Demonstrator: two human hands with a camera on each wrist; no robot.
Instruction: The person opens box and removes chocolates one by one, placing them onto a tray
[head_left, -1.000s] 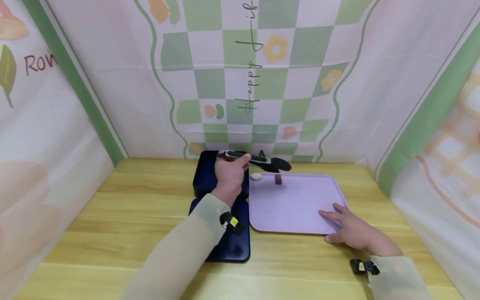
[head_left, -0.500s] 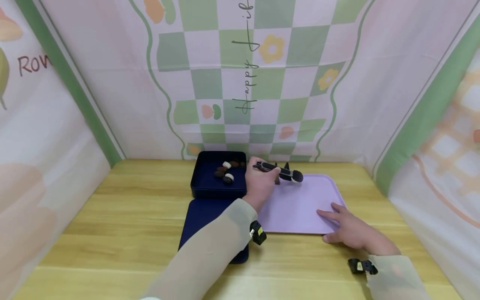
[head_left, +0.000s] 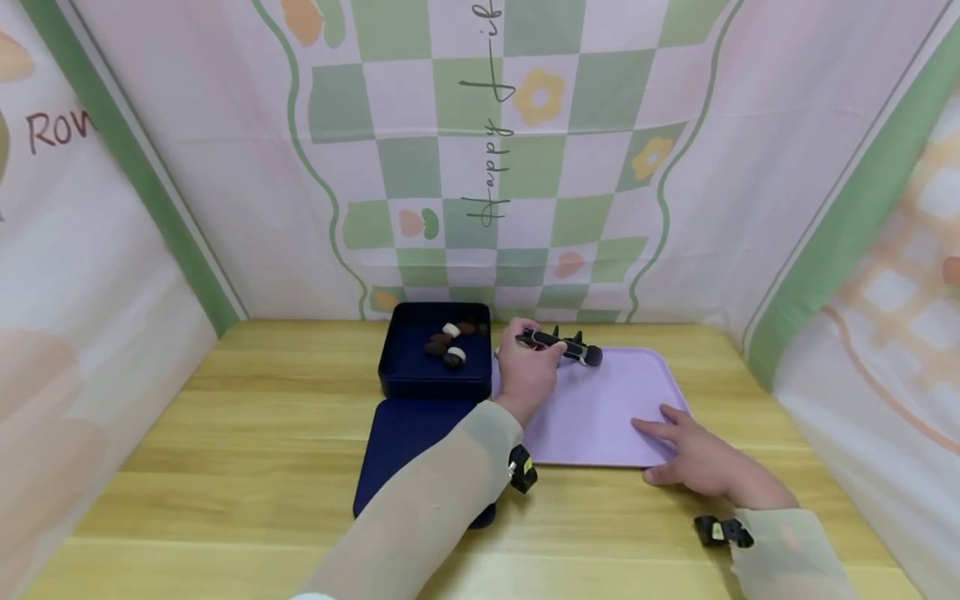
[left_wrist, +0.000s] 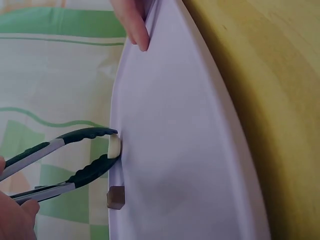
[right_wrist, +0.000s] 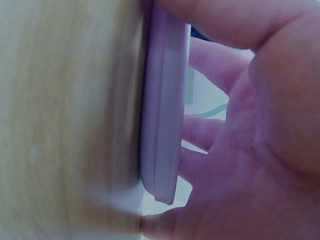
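Note:
My left hand [head_left: 528, 367] grips a pair of tongs [head_left: 566, 346] over the back of the lilac tray [head_left: 592, 425]. In the left wrist view, the black scalloped tips of the tongs stand on either side of a small white rounded piece [left_wrist: 114, 146] at the tray's back edge. Close by lies a brown cube [left_wrist: 116, 197], which the left hand and tongs hide in the head view. My right hand [head_left: 701, 454] rests on the tray's front right corner, fingers spread over the surface and thumb at the near rim [right_wrist: 167, 115].
Left of the tray stands an open dark blue box [head_left: 435, 387] with several small brown, black and white pieces inside. Its matching flat lid [head_left: 401, 450] lies in front, partly under the left sleeve [head_left: 420, 500]. A patterned curtain [head_left: 420, 167] hangs behind the wooden table [head_left: 247, 433].
My left hand has moved right with the tongs, from over the box to the tray's back edge, and lowered. The box's contents have come into sight. The right hand stays put.

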